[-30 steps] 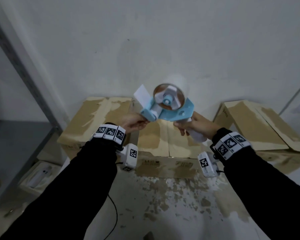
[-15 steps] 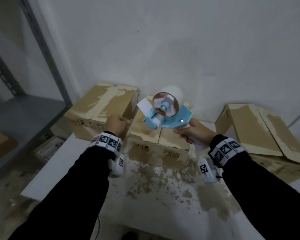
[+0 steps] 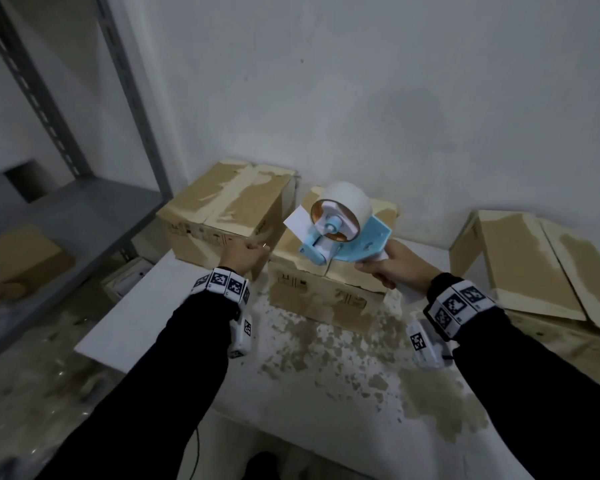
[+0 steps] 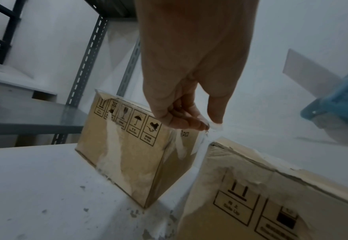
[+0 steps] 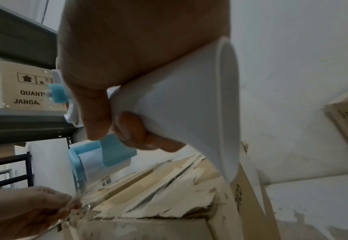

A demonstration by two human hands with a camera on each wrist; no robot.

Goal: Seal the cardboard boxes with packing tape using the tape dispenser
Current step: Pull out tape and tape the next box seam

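Clear packing tape [image 5: 82, 193] is the tricky part here — thin, limp and sticky, likely to fold onto itself if it goes slack, so it is best held by its free end and kept taut. The left hand [image 3: 241, 254] does that: its grip is closed to a pinch, thumb and fingertips [image 4: 193, 125] nipping the tape end by the upper corner of the left cardboard box [image 3: 222, 209]. The right hand [image 3: 392, 268] has its grip wrapped fully round the white handle [image 5: 179, 100] of the blue tape dispenser [image 3: 340, 233], which hangs in the air over the middle box [image 3: 326, 289], at about 12 o'clock from the wrists. Plastic and a full roll: I judge it light and rigid, the handle being the sensible place to hold (the cutter end looks best avoided).

Both boxes look light and stiff but scuffed — their paper skin is torn in pale patches, which may weaken adhesion. A third box [image 3: 527, 261] lies at 2 o'clock. The white bench [image 3: 146, 317] is badly flaked in front of them. A grey metal shelf [image 3: 66, 209] stands at 10 o'clock, against a plain whitish wall [image 3: 361, 98].
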